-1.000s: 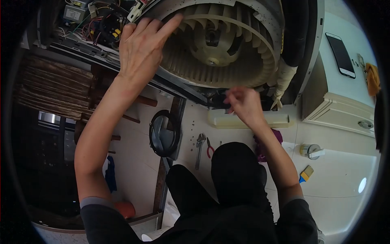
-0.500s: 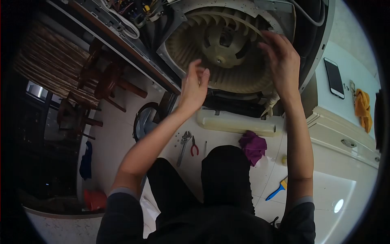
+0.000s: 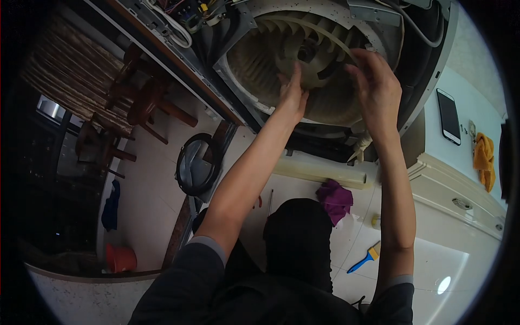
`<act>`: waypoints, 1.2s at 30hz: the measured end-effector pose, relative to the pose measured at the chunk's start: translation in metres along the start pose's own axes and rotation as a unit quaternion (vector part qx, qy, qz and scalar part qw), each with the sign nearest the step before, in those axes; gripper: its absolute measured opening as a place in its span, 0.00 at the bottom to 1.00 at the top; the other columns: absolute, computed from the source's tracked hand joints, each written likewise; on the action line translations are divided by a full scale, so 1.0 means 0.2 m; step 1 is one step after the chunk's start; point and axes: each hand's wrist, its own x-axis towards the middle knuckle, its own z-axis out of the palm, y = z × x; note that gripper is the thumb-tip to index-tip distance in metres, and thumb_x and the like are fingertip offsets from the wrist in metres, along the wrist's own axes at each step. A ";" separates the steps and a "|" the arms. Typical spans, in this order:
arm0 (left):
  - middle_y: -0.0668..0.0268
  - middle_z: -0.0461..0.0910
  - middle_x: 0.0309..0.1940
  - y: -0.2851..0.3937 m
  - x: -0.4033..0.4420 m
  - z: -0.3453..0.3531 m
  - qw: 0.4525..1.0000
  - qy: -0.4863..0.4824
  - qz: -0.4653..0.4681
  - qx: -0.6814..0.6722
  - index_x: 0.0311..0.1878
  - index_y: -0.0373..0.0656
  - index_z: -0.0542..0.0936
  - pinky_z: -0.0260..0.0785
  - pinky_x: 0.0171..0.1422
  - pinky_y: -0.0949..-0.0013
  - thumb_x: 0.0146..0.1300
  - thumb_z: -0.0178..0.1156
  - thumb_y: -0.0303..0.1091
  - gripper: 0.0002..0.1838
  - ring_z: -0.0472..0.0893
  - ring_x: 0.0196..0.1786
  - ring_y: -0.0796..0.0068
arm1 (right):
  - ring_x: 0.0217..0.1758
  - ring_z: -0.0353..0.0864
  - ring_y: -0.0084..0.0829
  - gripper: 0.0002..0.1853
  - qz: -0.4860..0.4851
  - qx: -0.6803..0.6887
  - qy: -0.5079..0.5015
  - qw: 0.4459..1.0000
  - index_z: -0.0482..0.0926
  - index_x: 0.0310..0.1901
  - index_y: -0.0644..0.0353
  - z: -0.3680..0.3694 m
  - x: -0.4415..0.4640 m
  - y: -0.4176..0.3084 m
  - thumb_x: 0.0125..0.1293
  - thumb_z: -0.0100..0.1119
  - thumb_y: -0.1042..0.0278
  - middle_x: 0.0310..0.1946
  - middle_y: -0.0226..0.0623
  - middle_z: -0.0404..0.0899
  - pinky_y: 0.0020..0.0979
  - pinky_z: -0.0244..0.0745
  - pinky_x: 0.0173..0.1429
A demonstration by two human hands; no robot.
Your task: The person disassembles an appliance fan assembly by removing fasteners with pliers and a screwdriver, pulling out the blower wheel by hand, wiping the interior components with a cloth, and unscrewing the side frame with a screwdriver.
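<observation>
A round, dirty blower wheel (image 3: 330, 100) with curved blades sits inside the opened metal housing (image 3: 428, 81). My right hand (image 3: 377, 86) is at the wheel's right rim, fingers curled and thumb opposite, seemingly gripping the edge. My left hand (image 3: 292, 100) reaches in front of the wheel's lower part, its fingers apart and pointing up toward the hub (image 3: 306, 51). Nothing shows in the left hand; whether its fingertips touch the hub I cannot tell.
A pale plastic trough (image 3: 325, 173), a purple cloth (image 3: 335, 201) and a blue-handled brush (image 3: 364, 260) lie on the floor. Wires (image 3: 203, 13) hang at upper left. A phone (image 3: 448, 116) and orange cloth (image 3: 483, 157) rest on the right cabinet; stools (image 3: 146, 105) stand left.
My left hand has moved right and inward, over the lower part of the wheel near the hub. My right hand stays at the right rim. The view has shifted slightly.
</observation>
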 end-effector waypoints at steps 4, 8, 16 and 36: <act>0.65 0.39 0.76 0.00 -0.04 0.04 0.999 0.026 -0.028 0.036 0.74 0.63 0.25 0.45 0.74 0.46 0.60 0.60 0.61 0.57 0.47 0.76 0.61 | 0.38 0.80 0.44 0.11 -0.024 -0.010 0.002 1.000 0.78 0.43 0.59 0.01 0.01 0.01 0.57 0.62 0.76 0.35 0.40 0.78 0.35 0.75 0.40; 0.63 0.45 0.75 -0.05 -0.02 0.07 0.994 0.090 0.051 0.024 0.75 0.64 0.29 0.49 0.72 0.44 0.59 0.63 0.58 0.56 0.51 0.75 0.59 | 0.39 0.79 0.45 0.12 -0.035 0.004 -0.015 0.999 0.78 0.43 0.60 0.00 0.03 0.05 0.56 0.62 0.76 0.35 0.41 0.78 0.37 0.75 0.40; 0.62 0.52 0.73 -0.08 -0.05 0.04 0.990 0.117 0.069 0.038 0.76 0.62 0.38 0.53 0.71 0.49 0.60 0.64 0.56 0.52 0.57 0.72 0.61 | 0.33 0.81 0.38 0.12 -0.086 -0.033 -0.039 0.995 0.77 0.45 0.60 -0.02 0.04 0.04 0.58 0.62 0.77 0.35 0.40 0.79 0.31 0.75 0.36; 0.72 0.76 0.51 -0.08 -0.01 0.07 0.975 0.139 0.147 -0.089 0.73 0.51 0.57 0.62 0.61 0.68 0.54 0.73 0.43 0.47 0.73 0.53 0.75 | 0.33 0.82 0.36 0.12 -0.027 -0.047 -0.075 0.996 0.77 0.44 0.61 -0.02 0.10 0.01 0.56 0.62 0.77 0.35 0.40 0.81 0.30 0.75 0.37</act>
